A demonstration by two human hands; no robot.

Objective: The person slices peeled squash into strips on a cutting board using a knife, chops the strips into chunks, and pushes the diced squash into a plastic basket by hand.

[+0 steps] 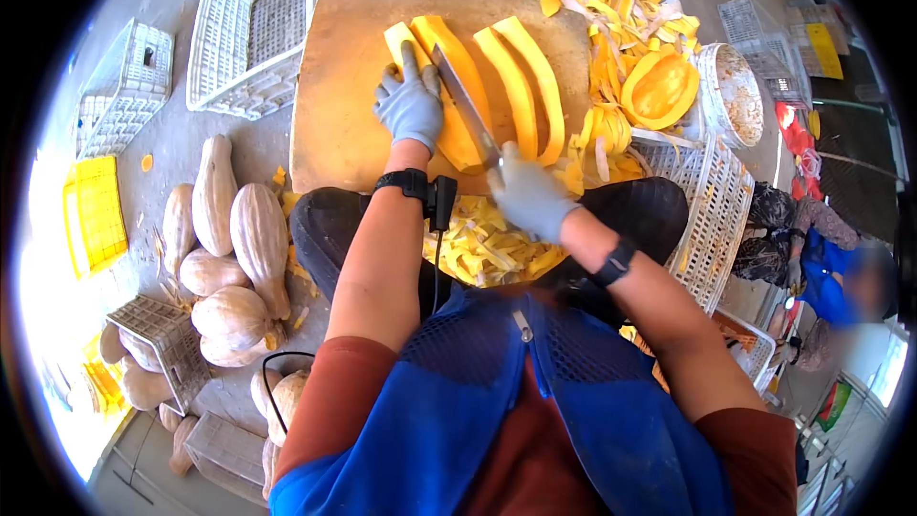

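On a wooden cutting board (334, 76) lie long peeled pumpkin pieces. My gloved left hand (411, 110) is closed over the leftmost pumpkin piece (395, 35), its index finger stretched along the top and its other fingers bent at the side. In my gloved right hand (530, 196) is the handle of a long knife (465, 107). Its blade slants up and left across a wide pumpkin piece (454, 62), beside my left hand; how deep the edge sits is hidden. Two curved pumpkin strips (516, 86) lie apart on the right of the board.
Peelings (487, 239) are heaped between my knees, with more in crates beyond the board. A halved pumpkin (661, 88) rests near a white bucket (731, 96). Whole pumpkins (229, 229) lie on the left floor near a white crate (253, 29). Another person (826, 263) sits far right.
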